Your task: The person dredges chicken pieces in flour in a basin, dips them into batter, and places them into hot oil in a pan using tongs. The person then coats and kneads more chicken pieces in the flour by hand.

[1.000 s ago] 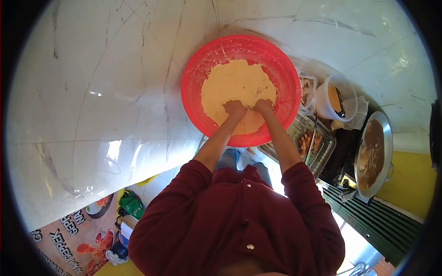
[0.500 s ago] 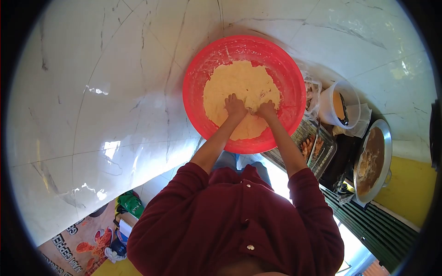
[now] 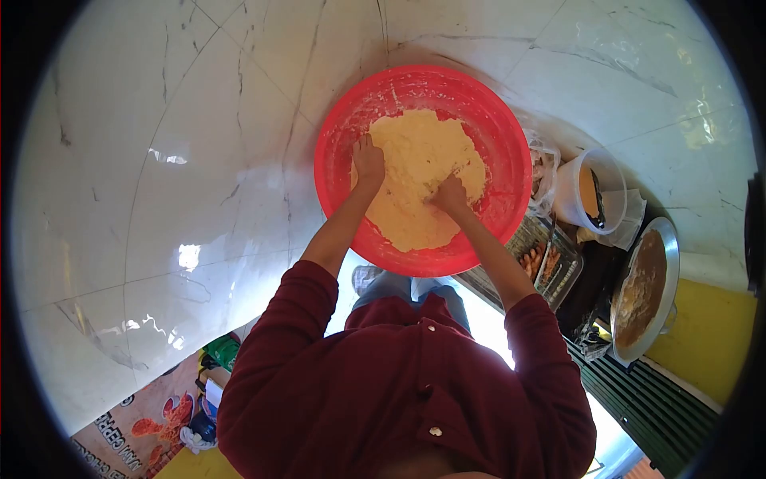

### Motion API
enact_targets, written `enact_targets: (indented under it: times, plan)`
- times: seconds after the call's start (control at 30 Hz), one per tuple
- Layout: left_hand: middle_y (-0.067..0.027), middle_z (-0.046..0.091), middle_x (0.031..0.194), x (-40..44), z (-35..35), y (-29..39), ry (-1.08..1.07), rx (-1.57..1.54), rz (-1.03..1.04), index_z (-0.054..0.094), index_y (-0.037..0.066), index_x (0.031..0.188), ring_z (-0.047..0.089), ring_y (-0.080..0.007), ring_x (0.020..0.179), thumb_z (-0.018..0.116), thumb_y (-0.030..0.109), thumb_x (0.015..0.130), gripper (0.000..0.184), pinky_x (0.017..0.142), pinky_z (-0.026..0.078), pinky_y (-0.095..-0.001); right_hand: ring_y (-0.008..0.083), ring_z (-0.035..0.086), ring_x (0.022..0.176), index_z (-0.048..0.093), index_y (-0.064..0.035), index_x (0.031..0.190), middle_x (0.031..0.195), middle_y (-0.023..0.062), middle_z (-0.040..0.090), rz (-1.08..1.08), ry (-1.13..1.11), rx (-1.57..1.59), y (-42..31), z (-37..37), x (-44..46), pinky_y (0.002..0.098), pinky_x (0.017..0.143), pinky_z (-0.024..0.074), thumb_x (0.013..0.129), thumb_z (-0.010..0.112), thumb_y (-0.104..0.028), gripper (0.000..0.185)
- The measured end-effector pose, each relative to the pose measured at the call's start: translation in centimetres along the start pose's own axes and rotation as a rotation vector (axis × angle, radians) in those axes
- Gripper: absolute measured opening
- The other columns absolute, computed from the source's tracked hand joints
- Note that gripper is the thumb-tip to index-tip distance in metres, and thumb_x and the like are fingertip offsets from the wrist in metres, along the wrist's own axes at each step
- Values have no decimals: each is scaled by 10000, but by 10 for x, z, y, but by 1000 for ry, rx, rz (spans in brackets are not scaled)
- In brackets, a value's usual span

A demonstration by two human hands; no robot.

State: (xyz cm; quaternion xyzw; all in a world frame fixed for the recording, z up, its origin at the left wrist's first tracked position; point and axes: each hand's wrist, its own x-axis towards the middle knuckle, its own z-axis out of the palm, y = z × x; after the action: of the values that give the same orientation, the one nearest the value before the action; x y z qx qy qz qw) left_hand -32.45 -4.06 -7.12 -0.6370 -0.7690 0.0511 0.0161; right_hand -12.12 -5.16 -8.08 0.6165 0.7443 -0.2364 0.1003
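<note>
A large red basin (image 3: 504, 172) holds pale yellow flour (image 3: 415, 215) with an uneven, lumpy surface. At the left edge of the flour lies my left hand (image 3: 368, 162), its fingers stretched out and pointing away from me. My right hand (image 3: 449, 194) is right of the middle, its fingertips down in the flour, where small lumps show. What that hand's fingers hold, if anything, is hidden.
Right of the basin are a plastic bag (image 3: 542, 164), a white tub (image 3: 572, 195) with orange liquid and a dark utensil, and a wire-rack tray (image 3: 568, 275) with fried pieces and tongs. A wide metal pan (image 3: 670, 271) of brown oil stands farther right.
My left hand has moved left and away from me, from the flour's middle to its left edge. My right hand has shifted slightly left. The flour's surface has been disturbed.
</note>
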Motion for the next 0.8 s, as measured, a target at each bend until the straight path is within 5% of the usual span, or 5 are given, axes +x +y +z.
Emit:
enact_targets:
  times: [0.17,0.43,0.53,0.63,0.8]
  plan:
    - [-72,498,1010,0,12,6,147,18,185,669,57,765,417,-205,1021,671,219,656,195,810,335,-329,305,574,869,654,-29,726,971,163,574,90,214,70,30,-48,39,385,793,458,580,731,-382,390]
    - [-68,482,934,-34,0,46,4,-267,361,672,76,763,420,-207,973,716,212,598,219,782,329,-326,276,526,956,653,-47,833,1015,139,535,-124,532,-275,36,-57,103,392,790,429,674,656,-221,235]
    - [-61,490,951,-31,-13,40,-96,-180,212,676,102,788,416,-201,976,711,240,608,229,786,318,-329,263,520,932,652,-56,787,990,125,522,-331,658,-120,31,-37,96,397,771,426,647,675,-228,223]
    - [-44,508,946,-26,-2,29,-79,37,80,678,131,766,406,-192,998,595,149,674,125,799,292,-322,248,451,1021,650,-57,873,1030,104,470,-276,250,-148,23,-43,76,398,846,388,663,695,-263,298]
    - [-53,517,987,-33,6,29,-203,65,115,674,105,857,401,-198,1023,619,225,676,223,831,284,-333,262,455,1008,648,-43,879,1017,110,462,-341,172,-173,8,-19,33,408,825,405,629,714,-270,343]
